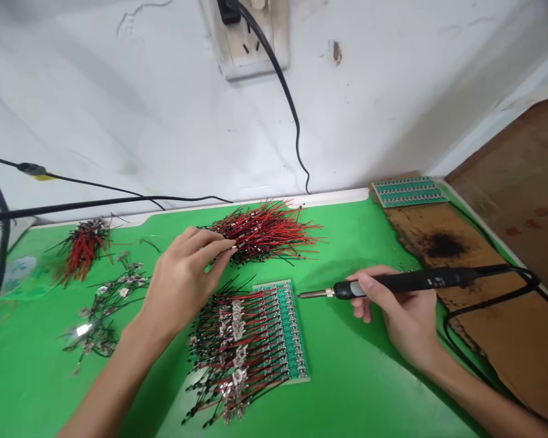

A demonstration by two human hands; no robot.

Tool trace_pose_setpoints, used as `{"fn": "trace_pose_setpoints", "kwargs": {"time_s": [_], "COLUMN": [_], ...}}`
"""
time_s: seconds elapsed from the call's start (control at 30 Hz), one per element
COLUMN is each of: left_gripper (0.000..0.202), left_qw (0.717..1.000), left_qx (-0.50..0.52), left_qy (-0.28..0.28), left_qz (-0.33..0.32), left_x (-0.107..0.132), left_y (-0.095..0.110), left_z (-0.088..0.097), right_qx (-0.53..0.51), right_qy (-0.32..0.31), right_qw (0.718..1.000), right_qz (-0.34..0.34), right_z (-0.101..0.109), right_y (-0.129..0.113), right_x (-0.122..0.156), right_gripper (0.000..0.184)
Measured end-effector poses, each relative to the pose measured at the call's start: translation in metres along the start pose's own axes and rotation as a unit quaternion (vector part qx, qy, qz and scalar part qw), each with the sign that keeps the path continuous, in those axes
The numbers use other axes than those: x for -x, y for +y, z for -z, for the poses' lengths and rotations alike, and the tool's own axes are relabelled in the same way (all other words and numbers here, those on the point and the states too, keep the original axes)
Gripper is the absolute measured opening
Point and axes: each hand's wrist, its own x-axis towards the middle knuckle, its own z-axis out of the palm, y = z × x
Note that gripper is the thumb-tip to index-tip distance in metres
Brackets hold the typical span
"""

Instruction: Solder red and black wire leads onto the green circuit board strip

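Note:
My right hand [395, 307] is closed round a black soldering iron [420, 281], its metal tip pointing left toward the top of a green circuit board strip [292, 328]. Many red and black wire leads with small clear parts [235, 350] are attached along that strip and fan out to the left. My left hand [182, 280] reaches over to a loose heap of red and black wires [267, 231] behind the board, fingertips pressed together on its left edge.
A green mat [360, 389] covers the bench. A smaller wire bundle [84, 246] and scattered small parts [103, 307] lie at the left. A scorched board [442, 243] and more green strips [408, 190] sit at the right. A wall socket [249, 36] feeds a black cable.

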Motion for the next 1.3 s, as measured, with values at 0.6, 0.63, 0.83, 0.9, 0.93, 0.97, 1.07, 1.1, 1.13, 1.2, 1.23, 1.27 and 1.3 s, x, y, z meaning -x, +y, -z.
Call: {"fn": "trace_pose_setpoints", "kwargs": {"time_s": [0.6, 0.63, 0.83, 0.9, 0.93, 0.97, 1.07, 1.1, 1.13, 1.2, 1.23, 1.27, 1.3], "left_gripper": [0.020, 0.023, 0.030, 0.024, 0.021, 0.018, 0.018, 0.019, 0.020, 0.020, 0.020, 0.020, 0.020], "left_qw": [0.989, 0.988, 0.987, 0.988, 0.988, 0.989, 0.991, 0.990, 0.989, 0.987, 0.986, 0.985, 0.984], "left_qx": [0.070, 0.070, 0.014, -0.004, -0.007, -0.005, 0.030, 0.044, 0.056, 0.072, 0.079, 0.086, 0.094], "left_qy": [-0.056, -0.072, -0.086, -0.083, -0.081, -0.082, -0.098, -0.107, -0.118, -0.133, -0.139, -0.145, -0.149], "left_qz": [0.116, 0.121, 0.134, 0.134, 0.131, 0.124, 0.088, 0.077, 0.068, 0.055, 0.050, 0.046, 0.041], "left_x": [0.091, 0.097, 0.109, 0.105, 0.101, 0.098, 0.086, 0.082, 0.079, 0.075, 0.074, 0.074, 0.073], "left_y": [-0.031, -0.035, -0.043, -0.037, -0.033, -0.028, -0.015, -0.013, -0.012, -0.013, -0.015, -0.018, -0.021], "left_z": [0.047, 0.047, 0.044, 0.045, 0.045, 0.045, 0.040, 0.036, 0.032, 0.025, 0.021, 0.018, 0.016], "right_qx": [-0.014, -0.012, 0.004, 0.006, 0.008, 0.010, 0.017, 0.018, 0.019, 0.020, 0.019, 0.017, 0.014], "right_qy": [-0.001, 0.005, 0.035, 0.022, 0.018, 0.018, 0.034, 0.037, 0.039, 0.040, 0.037, 0.034, 0.032], "right_qw": [1.000, 1.000, 0.998, 0.999, 0.999, 0.999, 0.998, 0.997, 0.997, 0.997, 0.997, 0.998, 0.998], "right_qz": [-0.018, -0.027, -0.051, -0.043, -0.042, -0.043, -0.056, -0.061, -0.063, -0.064, -0.062, -0.058, -0.056], "right_z": [0.002, 0.001, 0.000, 0.002, 0.002, 0.002, 0.001, 0.001, 0.001, 0.000, 0.000, 0.000, 0.000], "right_y": [-0.005, -0.007, -0.009, -0.007, -0.006, -0.005, -0.007, -0.007, -0.008, -0.008, -0.007, -0.007, -0.007], "right_x": [0.002, 0.002, 0.005, 0.004, 0.004, 0.004, 0.005, 0.006, 0.006, 0.007, 0.007, 0.007, 0.007], "right_gripper": [0.029, 0.030, 0.033, 0.033, 0.033, 0.033, 0.033, 0.033, 0.032, 0.032, 0.032, 0.032, 0.033]}}
